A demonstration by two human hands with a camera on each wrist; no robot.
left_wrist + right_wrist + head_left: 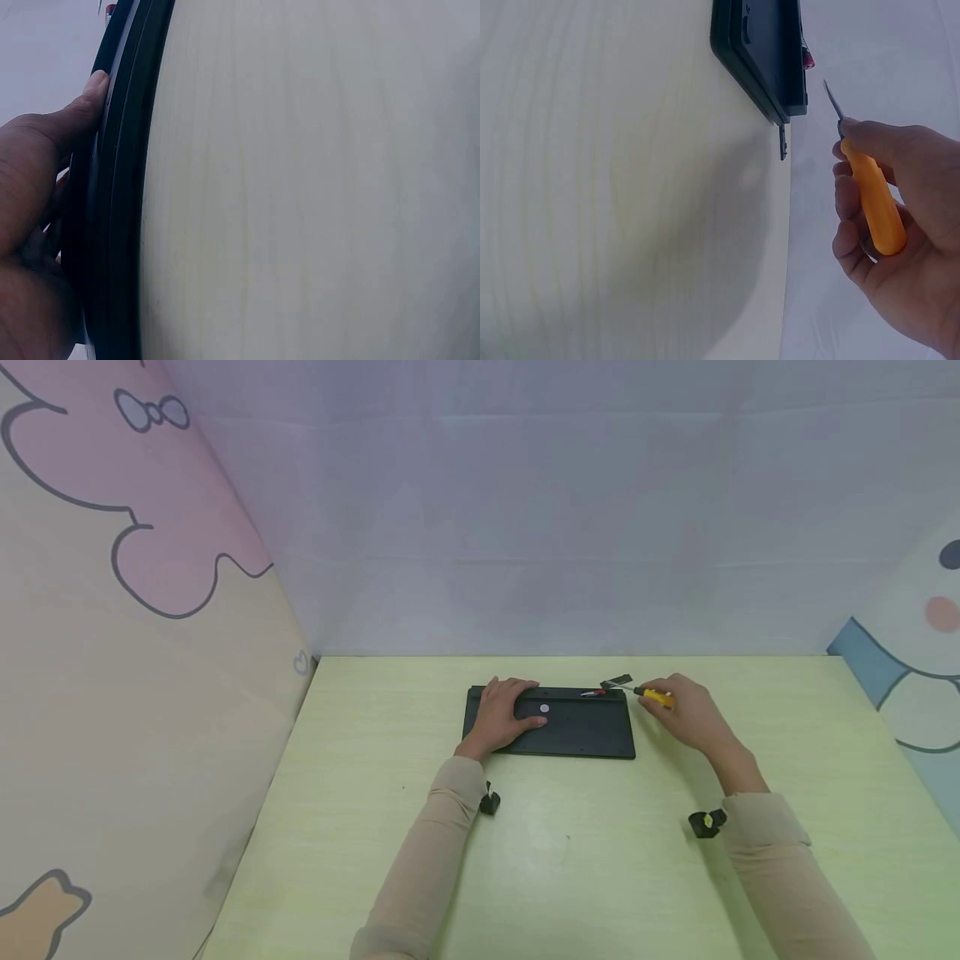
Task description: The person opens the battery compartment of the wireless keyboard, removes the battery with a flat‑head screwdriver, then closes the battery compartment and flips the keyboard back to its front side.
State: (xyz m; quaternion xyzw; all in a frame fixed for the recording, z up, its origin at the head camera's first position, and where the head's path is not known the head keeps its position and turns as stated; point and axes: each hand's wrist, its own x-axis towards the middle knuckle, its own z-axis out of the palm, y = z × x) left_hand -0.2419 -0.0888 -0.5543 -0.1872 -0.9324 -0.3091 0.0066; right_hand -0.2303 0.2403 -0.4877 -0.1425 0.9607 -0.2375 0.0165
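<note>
A black keyboard lies face down on the table, its underside up. My left hand rests on its left part, thumb spread across the underside and fingers at the far edge. In the right wrist view, my right hand grips the yellow handle of a screwdriver; its metal shaft points toward the keyboard's right end. A red and silver battery shows in the slot along the far edge. The small black battery cover lies just beyond the far right corner, with the shaft overlapping it in the head view.
The pale wooden table meets a light cloth backdrop at its far edge. A wall with cartoon drawings stands on the left. Dark wrist cameras sit at both sleeves.
</note>
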